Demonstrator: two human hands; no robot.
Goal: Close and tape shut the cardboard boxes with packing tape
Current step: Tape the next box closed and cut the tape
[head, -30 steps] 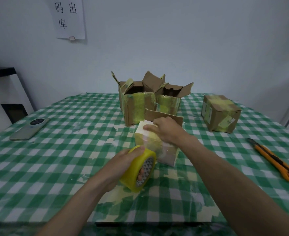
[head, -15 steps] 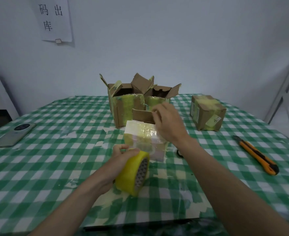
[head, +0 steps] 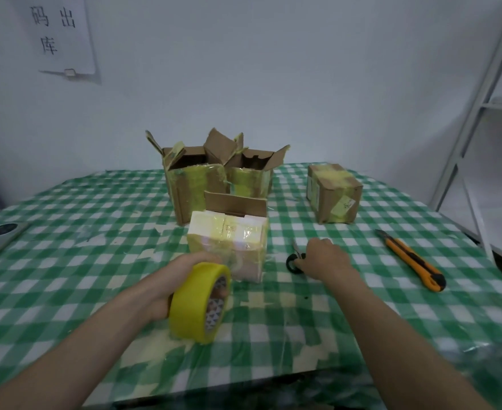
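Glossy green-and-white checked plastic tablecloth (head: 362,306), rough brown cardboard open boxes (head: 196,187) patched with shiny yellowish tape, smooth yellow tape roll (head: 198,303), pale box (head: 229,244) wrapped in glossy clear film, orange plastic utility knife (head: 411,260), matt white paper sign (head: 63,34)

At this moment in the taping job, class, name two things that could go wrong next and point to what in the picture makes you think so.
1. The left hand holds the yellow tape roll with a strip apparently running to the white box; pulling could drag or tip that box.
2. The right hand is reaching onto small scissors whose blades point away; a rushed grab near the taut tape could nick a finger, or the cut end could fold back onto itself.
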